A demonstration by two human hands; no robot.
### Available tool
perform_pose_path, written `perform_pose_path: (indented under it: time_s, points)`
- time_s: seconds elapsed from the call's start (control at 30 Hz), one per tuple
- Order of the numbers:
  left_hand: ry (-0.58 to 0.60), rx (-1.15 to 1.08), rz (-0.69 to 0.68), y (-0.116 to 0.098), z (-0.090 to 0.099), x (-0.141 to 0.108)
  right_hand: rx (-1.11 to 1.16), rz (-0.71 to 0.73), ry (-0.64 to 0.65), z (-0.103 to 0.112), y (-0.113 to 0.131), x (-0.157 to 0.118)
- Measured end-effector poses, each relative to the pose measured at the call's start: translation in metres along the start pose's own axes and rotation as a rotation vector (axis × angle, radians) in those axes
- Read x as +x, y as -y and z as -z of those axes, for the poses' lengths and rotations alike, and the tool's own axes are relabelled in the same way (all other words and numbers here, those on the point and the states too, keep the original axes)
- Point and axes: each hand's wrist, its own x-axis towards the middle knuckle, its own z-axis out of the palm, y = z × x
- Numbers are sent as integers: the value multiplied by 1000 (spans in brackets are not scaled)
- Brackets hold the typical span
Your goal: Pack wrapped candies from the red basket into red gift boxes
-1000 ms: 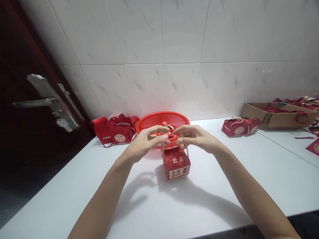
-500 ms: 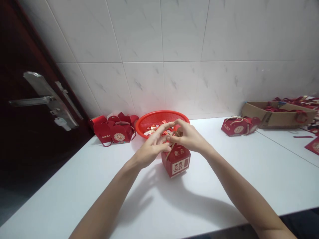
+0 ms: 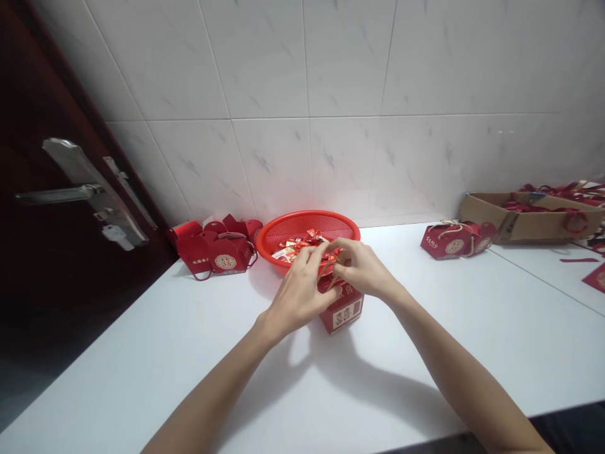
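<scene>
A small red candy box with gold lettering and a pale label stands on the white table in front of me. My left hand is closed about its upper left side, thumb across the front and fingers behind the top. Above the box, my right hand pinches a thin gold cord at the top between thumb and fingers. Both hands partly cover the top of the box. Just behind them sits a red mesh basket with wrapped candies in it.
Several red boxes stand at the left by the wall. Further right are red boxes with cord handles and an open cardboard carton holding red ribbons. A dark door with a metal handle borders the table's left.
My left hand has moved up and right, from spread fingers beside the cord to closing about the box's upper side. The box has shifted slightly right. My right hand stays at the cord.
</scene>
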Motion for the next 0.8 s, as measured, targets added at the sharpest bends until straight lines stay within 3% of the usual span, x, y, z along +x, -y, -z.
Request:
perform_pose_path:
  time_s: [0.13, 0.3, 0.5, 0.73, 0.8]
  points:
    - [56, 115, 64, 4, -9, 4, 126, -47, -10, 1, -5, 0]
    - [161, 145, 119, 14, -18, 8, 483, -75, 86, -3, -12, 0]
    - [127, 168, 79, 18, -21, 10, 656, -116, 243, -4, -12, 2]
    - [142, -35, 43, 17, -4, 10, 682, -92, 135, 14, -7, 5]
    - [100, -75, 15, 16, 1, 10, 634, -110, 119, 20, -10, 5]
